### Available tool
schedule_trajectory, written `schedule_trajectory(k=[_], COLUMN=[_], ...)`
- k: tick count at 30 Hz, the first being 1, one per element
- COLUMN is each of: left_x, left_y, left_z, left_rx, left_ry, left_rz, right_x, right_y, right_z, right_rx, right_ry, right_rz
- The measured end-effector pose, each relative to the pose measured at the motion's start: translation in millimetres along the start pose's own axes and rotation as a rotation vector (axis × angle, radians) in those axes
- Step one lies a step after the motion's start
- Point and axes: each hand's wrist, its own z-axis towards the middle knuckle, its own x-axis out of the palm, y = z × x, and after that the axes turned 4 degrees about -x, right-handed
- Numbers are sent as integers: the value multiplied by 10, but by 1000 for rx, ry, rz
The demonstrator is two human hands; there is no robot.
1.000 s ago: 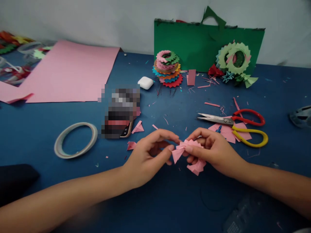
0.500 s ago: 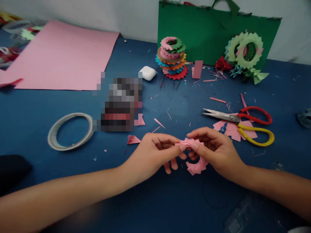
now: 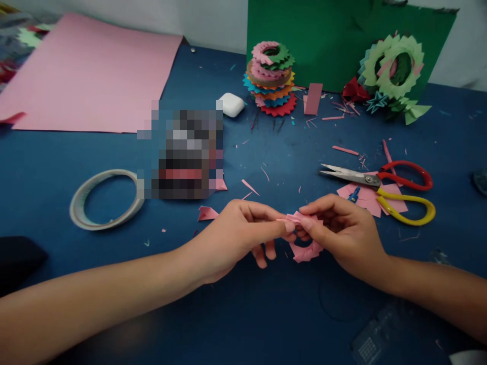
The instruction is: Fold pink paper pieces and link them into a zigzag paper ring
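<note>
A curved chain of folded pink paper pieces (image 3: 306, 252), a ring not closed all round, hangs between my hands above the blue table. My left hand (image 3: 249, 225) pinches its upper left end between thumb and index finger, the other fingers curled below. With thumb and fingers, my right hand (image 3: 338, 228) grips the same paper ring from the right, hiding part of it. Beyond my right hand lie scissors (image 3: 369, 178) with one red and one yellow handle, on top of cut pink paper pieces (image 3: 375, 203). A folded pink piece (image 3: 208, 213) rests just left of my left hand.
At left are a tape roll (image 3: 78, 203) and a large pink sheet (image 3: 102, 76). A blurred-out item (image 3: 182, 157) lies beside a white case (image 3: 231, 105). Behind stand stacked paper rings (image 3: 271, 83), a green bag (image 3: 304, 40) and a pale green ring (image 3: 416, 66).
My hands stay on the pink paper ring, whose hanging end has shifted slightly as my fingers work at the top. The whole view has tilted a little downward.
</note>
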Motion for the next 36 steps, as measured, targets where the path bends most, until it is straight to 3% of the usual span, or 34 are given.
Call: schedule_trajectory(k=[8,17,24,36], left_x=[14,19,11,17], left_y=[41,93,84,89], left_z=[4,9,5,27], left_rx=[93,150,163,244], left_ry=[-18,-93,-18,-90], left_rz=[-2,62,6,115], right_x=[21,44,45,19], right_y=[7,17,32,-10], right_z=[-14,25,6,51], right_rx=[-82,90,60,185], right_ry=[-24,-27,-15,29], right_rz=[-36,163,171,371])
